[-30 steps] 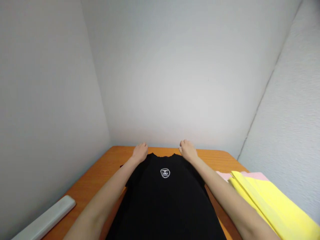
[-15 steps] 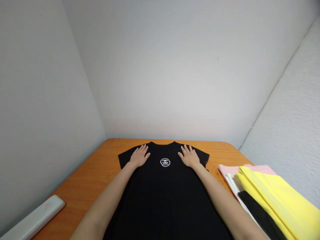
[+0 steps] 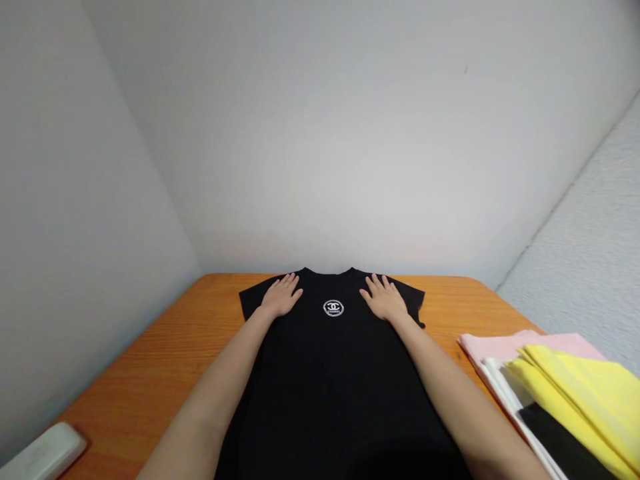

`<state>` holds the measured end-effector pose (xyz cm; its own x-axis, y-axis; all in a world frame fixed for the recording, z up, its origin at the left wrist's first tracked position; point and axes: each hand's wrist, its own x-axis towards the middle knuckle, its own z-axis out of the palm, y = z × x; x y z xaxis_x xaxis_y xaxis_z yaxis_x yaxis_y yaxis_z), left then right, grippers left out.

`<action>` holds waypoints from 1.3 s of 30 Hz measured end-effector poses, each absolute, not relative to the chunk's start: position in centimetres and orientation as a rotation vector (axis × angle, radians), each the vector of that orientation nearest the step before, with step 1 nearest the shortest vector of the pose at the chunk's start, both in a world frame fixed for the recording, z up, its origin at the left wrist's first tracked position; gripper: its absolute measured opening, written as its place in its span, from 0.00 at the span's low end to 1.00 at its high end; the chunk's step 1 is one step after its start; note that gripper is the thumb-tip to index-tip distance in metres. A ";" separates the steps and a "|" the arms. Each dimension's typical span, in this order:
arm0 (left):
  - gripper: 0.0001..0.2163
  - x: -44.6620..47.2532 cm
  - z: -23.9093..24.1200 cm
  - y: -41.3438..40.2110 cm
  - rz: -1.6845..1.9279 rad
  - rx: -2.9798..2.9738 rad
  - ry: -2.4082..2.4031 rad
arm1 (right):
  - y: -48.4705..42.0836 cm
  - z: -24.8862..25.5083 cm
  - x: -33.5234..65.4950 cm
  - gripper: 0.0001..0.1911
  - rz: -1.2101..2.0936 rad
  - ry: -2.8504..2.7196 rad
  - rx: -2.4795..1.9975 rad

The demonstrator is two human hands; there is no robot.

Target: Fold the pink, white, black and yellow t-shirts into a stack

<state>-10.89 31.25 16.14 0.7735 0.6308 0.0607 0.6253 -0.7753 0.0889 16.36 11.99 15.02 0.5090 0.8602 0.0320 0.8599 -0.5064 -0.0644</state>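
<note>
A black T-shirt [image 3: 330, 373] with a small round white logo [image 3: 333, 308] lies spread flat on the orange wooden table [image 3: 165, 353], collar toward the far wall. My left hand [image 3: 281, 298] rests flat and open on the shirt's left shoulder, fingers stretched out. On the right shoulder lies my right hand [image 3: 384, 299], palm down with fingers spread. Both short sleeves stick out past my hands. Neither hand holds anything.
A stack of folded garments [image 3: 560, 380] in pink, white, black and yellow sits at the table's right edge. A pale grey flat object [image 3: 43, 453] lies at the near left corner. White walls close in behind and on both sides.
My hands went from closed at the collar to open and flat on the shoulders. The shirt now lies spread with both sleeves showing. The view has tilted, shifting the table contents.
</note>
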 end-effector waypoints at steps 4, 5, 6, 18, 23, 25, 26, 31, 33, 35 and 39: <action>0.31 -10.8 16.0 31.4 0.126 2.893 1.030 | 12.1 14.8 16.6 0.37 0.002 -1.522 -2.662; 0.31 -10.8 16.0 31.5 0.126 2.892 1.031 | 12.2 14.7 16.6 0.37 -0.003 -1.522 -2.660; 0.31 -10.8 15.9 31.5 0.128 2.891 1.031 | 12.2 14.7 16.6 0.37 -0.007 -1.523 -2.657; 0.31 -10.7 15.7 31.5 0.178 2.876 1.047 | 12.3 14.8 16.4 0.37 -0.012 -1.522 -2.667; 0.31 -10.7 15.8 31.4 0.179 2.883 1.045 | 12.3 14.9 16.3 0.37 0.006 -1.515 -2.671; 0.31 -10.7 15.7 31.4 0.179 2.888 1.045 | 12.3 14.9 16.3 0.37 0.009 -1.511 -2.674; 0.31 -10.7 15.7 31.5 0.179 2.890 1.044 | 12.3 14.9 16.3 0.37 0.009 -1.510 -2.673; 0.31 -10.5 15.3 31.9 0.173 2.892 1.039 | 12.3 15.0 16.3 0.37 0.010 -1.513 -2.668; 0.31 -10.4 15.1 32.1 0.162 2.888 1.043 | 12.3 15.0 16.3 0.37 0.017 -1.513 -2.669; 0.32 -10.4 15.1 32.3 0.149 2.884 1.048 | 12.3 15.0 16.3 0.37 0.021 -1.516 -2.666; 0.32 -10.3 15.1 32.3 0.130 2.880 1.051 | 12.3 15.0 16.4 0.36 0.019 -1.520 -2.650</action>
<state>-10.34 32.28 15.07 0.7621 0.6452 0.0542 0.6389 -0.7630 0.0979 16.43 12.26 14.96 0.5056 0.8622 0.0323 0.8611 -0.5019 -0.0808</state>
